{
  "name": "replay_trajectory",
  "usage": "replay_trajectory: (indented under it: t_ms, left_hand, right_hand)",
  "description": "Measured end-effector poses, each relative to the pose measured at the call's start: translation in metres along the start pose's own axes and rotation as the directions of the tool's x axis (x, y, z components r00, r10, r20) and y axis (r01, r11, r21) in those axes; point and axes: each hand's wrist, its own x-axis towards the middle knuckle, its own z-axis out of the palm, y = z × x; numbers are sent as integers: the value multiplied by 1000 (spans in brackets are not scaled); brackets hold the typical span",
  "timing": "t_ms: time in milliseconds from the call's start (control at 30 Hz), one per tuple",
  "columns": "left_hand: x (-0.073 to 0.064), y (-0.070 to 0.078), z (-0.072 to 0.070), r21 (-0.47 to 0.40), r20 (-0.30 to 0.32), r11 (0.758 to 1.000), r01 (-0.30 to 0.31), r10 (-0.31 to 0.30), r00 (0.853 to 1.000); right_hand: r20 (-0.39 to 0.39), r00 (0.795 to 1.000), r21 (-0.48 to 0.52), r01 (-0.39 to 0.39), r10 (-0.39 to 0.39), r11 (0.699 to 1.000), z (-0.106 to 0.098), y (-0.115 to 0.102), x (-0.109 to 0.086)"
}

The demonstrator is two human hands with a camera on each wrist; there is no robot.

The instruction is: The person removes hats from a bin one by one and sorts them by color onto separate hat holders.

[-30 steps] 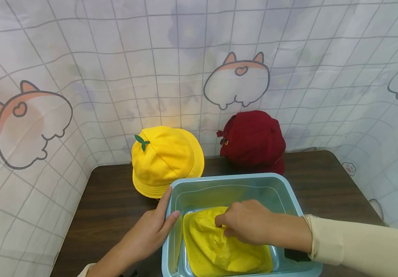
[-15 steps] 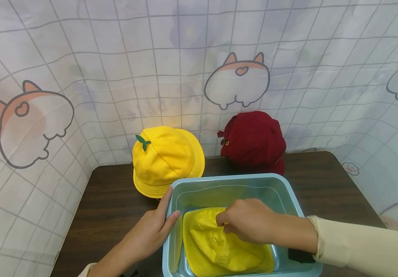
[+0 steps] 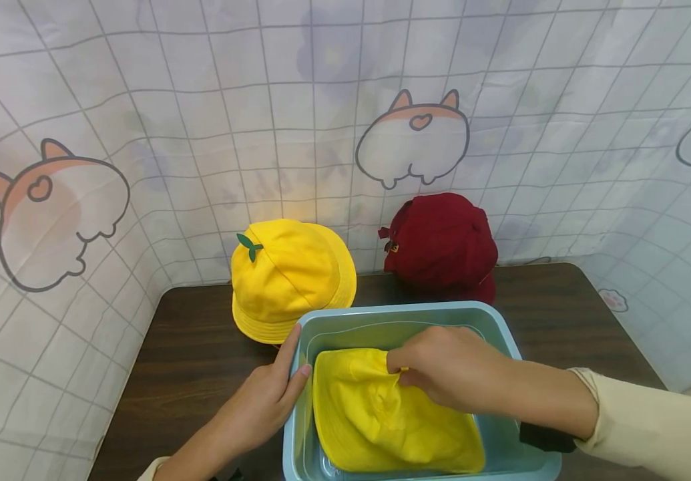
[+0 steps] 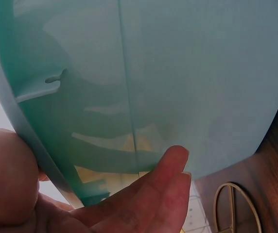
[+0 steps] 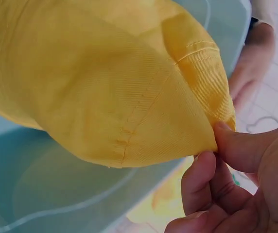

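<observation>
A yellow cloth hat (image 3: 381, 427) is inside the light blue plastic basin (image 3: 405, 307). My right hand (image 3: 459, 367) pinches the hat's cloth near its top, thumb against fingertips, as the right wrist view shows closely; there the hat (image 5: 105, 87) hangs over the basin floor. On the basin's left rim, my left hand (image 3: 267, 397) grips with the thumb inside and the fingers along the outer wall. In the left wrist view, the fingers (image 4: 170, 179) lie against that wall.
Behind the basin, a yellow bucket hat (image 3: 285, 274) with a green sprout stands at the left and a dark red hat (image 3: 441, 247) at the right. A brass wire loop (image 4: 231, 184) shows beside the basin. Gridded curtain (image 3: 321, 80) encloses the dark wooden table (image 3: 561, 314).
My right hand has moved slightly up and to the right, raising the pinched hat from the basin floor. The left hand has kept its grip on the rim.
</observation>
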Motion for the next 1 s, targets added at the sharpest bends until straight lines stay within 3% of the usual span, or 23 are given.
replay_trajectory:
  t_ms: [300,533,700,1000]
  left_hand:
    - [2,1,-1,-13,53,1000,20,-20,998]
    - [3,3,-1,4,47,1000,25,-26,999]
    - [2,2,-2,10,58,1000,-7,7,998]
    - [2,-1,-3,-62,39,996,-64,67,997]
  right_hand:
    - [-74,997,-24,-7,5,1000,-45,-6,-6]
    - [-115,992,-41,-46,41,998,-86,-13,-6]
    - [-136,989,-51,-72,64,996,-111,-19,-1]
    - [-250,968,-191,-69,19,979,-151,-29,25]
